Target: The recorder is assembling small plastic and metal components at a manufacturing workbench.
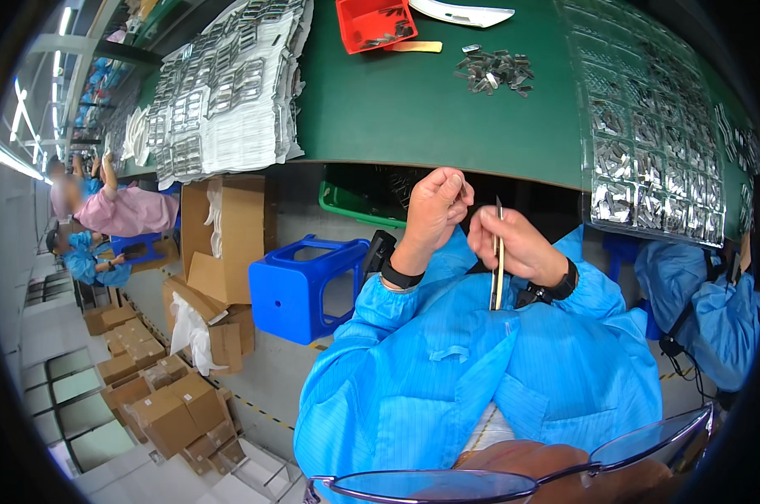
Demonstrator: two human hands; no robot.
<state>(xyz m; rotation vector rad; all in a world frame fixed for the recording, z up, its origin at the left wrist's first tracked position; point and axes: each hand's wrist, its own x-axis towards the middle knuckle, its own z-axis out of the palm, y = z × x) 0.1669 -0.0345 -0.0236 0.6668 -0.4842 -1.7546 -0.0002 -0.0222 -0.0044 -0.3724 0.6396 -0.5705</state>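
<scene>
My left hand [437, 210] is raised at the near edge of the green table, its fingers pinched together. Whatever may be between those fingertips is too small to make out. Close beside it, my right hand [518, 244] is closed around a slim, straight tool [498, 281] with a pale side and a dark side; its exact kind does not show. The tool stands roughly upright in the picture, a pointed end past my fingers. Farther back on the table lies a loose pile of small shiny metal pieces [496, 71].
Clear compartment trays [640, 126] of metal pieces cover the table's right side. A red bin [359, 29] and a yellow strip [416, 46] lie at the back. White stacks [237, 134] bear metal parts at left. A blue stool [287, 294], cardboard boxes [178, 407] and co-workers are nearby.
</scene>
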